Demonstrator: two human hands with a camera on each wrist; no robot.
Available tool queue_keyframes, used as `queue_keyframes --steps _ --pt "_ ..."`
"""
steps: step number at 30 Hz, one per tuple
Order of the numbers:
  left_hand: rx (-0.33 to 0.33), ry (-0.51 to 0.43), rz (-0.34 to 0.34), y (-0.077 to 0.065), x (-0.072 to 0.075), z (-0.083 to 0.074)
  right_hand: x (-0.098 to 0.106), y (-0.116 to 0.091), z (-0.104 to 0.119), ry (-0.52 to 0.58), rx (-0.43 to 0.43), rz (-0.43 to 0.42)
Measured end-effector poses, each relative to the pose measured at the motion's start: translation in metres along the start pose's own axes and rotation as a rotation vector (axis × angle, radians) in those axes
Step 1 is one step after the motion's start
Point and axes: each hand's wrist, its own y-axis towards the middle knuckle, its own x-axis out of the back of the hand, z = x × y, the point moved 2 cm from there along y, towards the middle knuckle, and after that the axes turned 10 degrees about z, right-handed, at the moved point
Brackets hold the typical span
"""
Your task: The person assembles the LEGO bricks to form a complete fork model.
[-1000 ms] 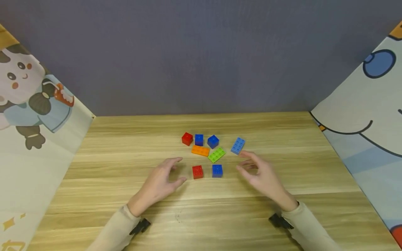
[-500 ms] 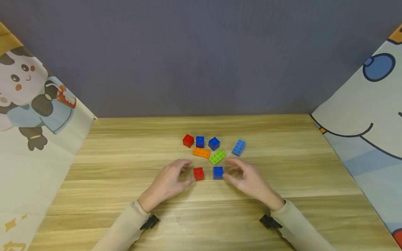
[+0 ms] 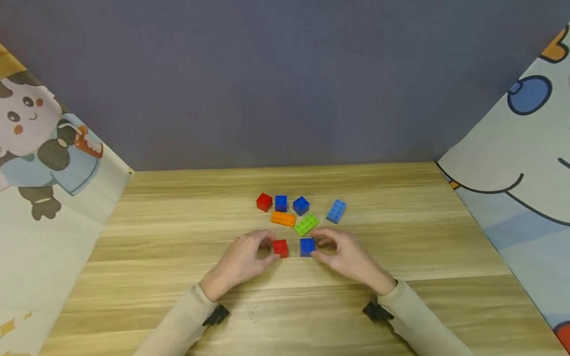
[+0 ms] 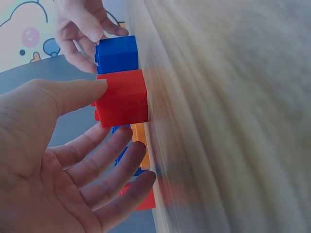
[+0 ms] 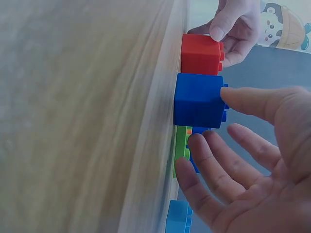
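Here, item one: the left hand (image 3: 242,258), its thumb laid against the near face of a red brick (image 3: 280,249), the other fingers loosely curved and spread — no closed hold shows. Item two: the right hand (image 3: 349,257), its mirror, thumb at the edge of a dark blue brick (image 3: 307,248), fingers parted, nothing clasped. Both bricks sit studs up on the wooden table (image 3: 285,321), side by side with a gap; each hand comes from its own side, presumably so thumb and forefinger can frame one brick apiece. Just beyond: an orange brick (image 3: 283,219) and a lime brick (image 3: 307,225), flat, nearly meeting. Behind them, a row: a rear red brick (image 3: 264,202), two rear blue bricks (image 3: 281,203). Off right, a light blue brick (image 3: 336,211) — seemingly scattered, not arranged. Outermost: beige sleeves (image 3: 178,321), a dark grey wall (image 3: 285,89).
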Motion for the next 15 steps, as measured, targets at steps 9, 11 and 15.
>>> queue_keyframes --steps 9,11,15 --pt "-0.017 0.010 0.015 0.0044 0.0015 -0.0029 0.0003 0.0043 -0.0014 -0.015 -0.011 0.026" --pt "-0.020 0.013 0.017 0.0049 0.0009 -0.0028 0.0001 0.0043 -0.0017 -0.018 -0.012 0.032" --pt "-0.026 0.017 0.019 0.0064 0.0003 -0.0028 0.0000 0.0046 -0.0026 -0.017 -0.014 0.036"
